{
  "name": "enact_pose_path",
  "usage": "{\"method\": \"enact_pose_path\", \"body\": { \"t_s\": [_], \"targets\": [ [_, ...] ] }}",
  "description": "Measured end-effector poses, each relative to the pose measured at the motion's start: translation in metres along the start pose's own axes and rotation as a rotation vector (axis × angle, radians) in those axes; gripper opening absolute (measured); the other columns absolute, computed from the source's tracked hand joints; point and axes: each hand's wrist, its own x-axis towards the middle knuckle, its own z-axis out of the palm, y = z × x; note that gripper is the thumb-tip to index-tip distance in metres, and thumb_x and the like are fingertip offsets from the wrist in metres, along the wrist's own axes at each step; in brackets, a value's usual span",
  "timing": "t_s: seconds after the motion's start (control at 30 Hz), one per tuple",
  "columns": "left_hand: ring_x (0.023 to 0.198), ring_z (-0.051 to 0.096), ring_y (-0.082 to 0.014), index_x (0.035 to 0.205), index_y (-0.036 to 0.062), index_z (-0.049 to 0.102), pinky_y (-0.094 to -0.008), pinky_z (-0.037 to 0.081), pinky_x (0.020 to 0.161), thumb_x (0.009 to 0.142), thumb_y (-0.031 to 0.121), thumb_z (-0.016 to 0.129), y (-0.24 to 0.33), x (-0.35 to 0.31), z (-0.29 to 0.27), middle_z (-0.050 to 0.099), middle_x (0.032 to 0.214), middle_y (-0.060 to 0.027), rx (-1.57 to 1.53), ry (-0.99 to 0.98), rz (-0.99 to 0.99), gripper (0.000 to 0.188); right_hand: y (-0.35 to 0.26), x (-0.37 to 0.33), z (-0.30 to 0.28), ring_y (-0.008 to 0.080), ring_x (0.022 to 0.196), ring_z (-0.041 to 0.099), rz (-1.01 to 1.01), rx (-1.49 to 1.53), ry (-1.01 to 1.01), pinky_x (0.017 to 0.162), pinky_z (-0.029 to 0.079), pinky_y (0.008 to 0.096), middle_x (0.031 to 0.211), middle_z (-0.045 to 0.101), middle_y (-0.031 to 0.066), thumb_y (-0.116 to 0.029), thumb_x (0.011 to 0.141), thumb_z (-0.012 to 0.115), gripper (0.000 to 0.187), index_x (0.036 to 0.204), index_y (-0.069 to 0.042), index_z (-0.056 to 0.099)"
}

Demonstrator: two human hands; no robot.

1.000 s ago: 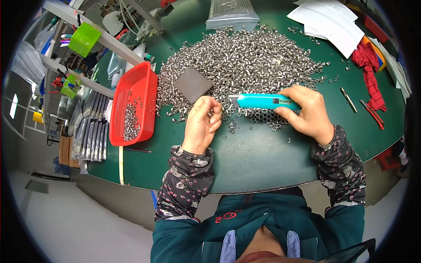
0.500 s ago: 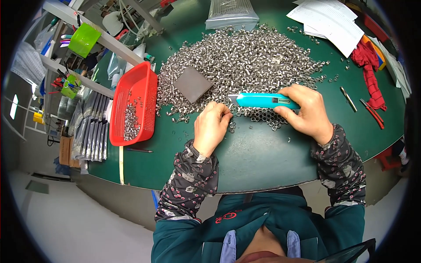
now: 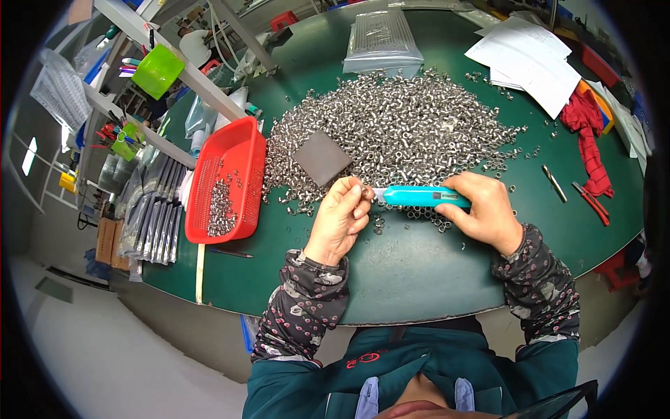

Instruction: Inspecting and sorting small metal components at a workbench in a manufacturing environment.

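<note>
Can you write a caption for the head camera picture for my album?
Left hand pinches a small metal piece against a turquoise utility knife in the right hand.

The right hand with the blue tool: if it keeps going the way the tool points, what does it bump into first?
Probably the left hand: the blue tool in the right hand points left, its tip right at the left fingertips, which seem to pinch a small metal piece.

A turquoise utility knife [image 3: 423, 196] is lying nearly level in the right hand [image 3: 484, 211], its tip pointing left at a small silver metal piece [image 3: 364, 190] that the left hand [image 3: 341, 217] is pinching between fingertips, just before the heap of like pieces [image 3: 398, 129].
</note>
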Motion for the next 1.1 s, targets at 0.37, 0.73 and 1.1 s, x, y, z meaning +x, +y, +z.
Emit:
{"method": "enact_pose_path", "body": {
  "t_s": [0.37,0.73,1.1],
  "targets": [
    [0.052,0.034,-0.0028,0.092,0.0037,0.050,-0.0131,0.025,0.036,0.086,0.015,0.045,-0.0029,0.0023,-0.0027,0.045,0.072,-0.0007,-0.017,0.014,-0.042,0.014,-0.0021,-0.0012,0.0048,0.0288,0.064,0.055,0.108,0.073,-0.141,0.056,0.042,0.0363,0.071,0.056,0.0121,-0.027,0.071,0.059,0.027,0.081,-0.002,0.058],
    [0.051,0.034,-0.0033,0.090,0.0046,0.049,-0.0133,0.024,0.036,0.085,0.014,0.045,-0.0044,0.0021,-0.0036,0.047,0.074,-0.0020,-0.018,-0.019,-0.041,0.011,-0.0010,-0.0027,0.0059,0.0297,0.063,0.054,0.139,0.098,-0.208,0.055,0.041,0.0374,0.071,0.056,0.0125,-0.029,0.072,0.057,0.028,0.082,-0.003,0.058],
    [0.045,0.033,-0.0015,0.086,0.0023,0.051,-0.0131,0.024,0.035,0.084,0.015,0.049,-0.0061,0.0000,0.0001,0.047,0.067,-0.0004,0.050,0.103,0.002,0.013,-0.0061,-0.0034,0.0057,0.0285,0.064,0.054,0.125,0.050,-0.164,0.055,0.042,0.0353,0.070,0.056,0.0116,-0.024,0.070,0.059,0.023,0.082,-0.003,0.059]
  ]
}}
